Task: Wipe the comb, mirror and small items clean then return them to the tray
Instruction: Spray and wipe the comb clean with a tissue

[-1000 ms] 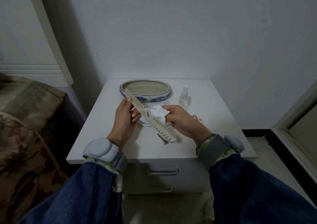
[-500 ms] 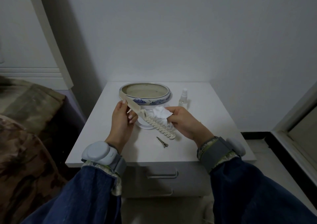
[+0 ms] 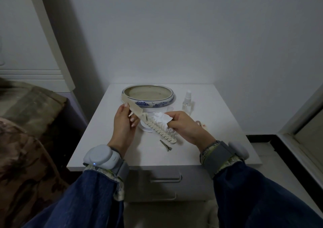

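While the left hand (image 3: 123, 122) grips the handle of the cream comb (image 3: 153, 123) above the nightstand (image 3: 104, 128), the right hand (image 3: 185, 126) pinches a white tissue (image 3: 161, 117) against its bristles. The blue-and-white tray (image 3: 148, 103) looks empty, and the mirror (image 3: 146, 129) and hair clip (image 3: 166, 145) lie on the top, so I judge the wiping barely begun, nothing yet returned.

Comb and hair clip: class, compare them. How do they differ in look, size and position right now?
The comb is cream and long; the hair clip is dark metal and much smaller. The comb is held in the air, the left hand gripping its handle while the right hand presses a tissue on its teeth; the hair clip lies untouched on the nightstand. Both are outside the tray.
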The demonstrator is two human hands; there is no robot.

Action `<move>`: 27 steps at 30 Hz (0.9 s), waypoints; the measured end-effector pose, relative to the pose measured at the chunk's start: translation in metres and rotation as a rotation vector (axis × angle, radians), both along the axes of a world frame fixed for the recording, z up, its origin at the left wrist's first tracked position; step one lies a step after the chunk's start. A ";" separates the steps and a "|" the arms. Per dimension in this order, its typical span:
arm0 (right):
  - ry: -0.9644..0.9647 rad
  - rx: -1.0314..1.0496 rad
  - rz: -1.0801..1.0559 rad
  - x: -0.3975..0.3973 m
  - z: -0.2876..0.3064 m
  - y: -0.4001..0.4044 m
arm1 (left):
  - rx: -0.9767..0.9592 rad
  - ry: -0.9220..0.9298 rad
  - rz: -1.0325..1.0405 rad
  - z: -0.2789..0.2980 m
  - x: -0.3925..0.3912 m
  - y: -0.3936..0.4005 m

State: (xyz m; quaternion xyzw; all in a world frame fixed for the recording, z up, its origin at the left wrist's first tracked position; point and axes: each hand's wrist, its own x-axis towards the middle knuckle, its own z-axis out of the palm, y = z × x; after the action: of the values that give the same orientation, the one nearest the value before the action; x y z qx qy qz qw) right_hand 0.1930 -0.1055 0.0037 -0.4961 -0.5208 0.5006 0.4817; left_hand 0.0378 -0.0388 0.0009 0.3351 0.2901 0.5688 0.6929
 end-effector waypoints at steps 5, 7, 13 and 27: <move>0.017 0.043 -0.014 -0.003 0.000 0.000 | 0.008 0.030 0.004 0.000 0.001 -0.001; -0.009 0.042 -0.001 -0.003 0.000 0.002 | 0.006 0.034 -0.011 0.001 0.002 -0.001; 0.034 0.056 0.021 0.001 0.005 -0.001 | 0.003 -0.007 -0.028 0.004 0.002 -0.002; 0.030 -0.018 0.033 0.011 0.011 -0.004 | -0.012 -0.003 0.011 0.001 -0.001 0.002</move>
State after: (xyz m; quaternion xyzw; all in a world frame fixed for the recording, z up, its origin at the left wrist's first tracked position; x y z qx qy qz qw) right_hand 0.2040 -0.1099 0.0148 -0.4840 -0.5174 0.5205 0.4766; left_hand 0.0363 -0.0373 0.0020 0.3287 0.2943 0.5712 0.6922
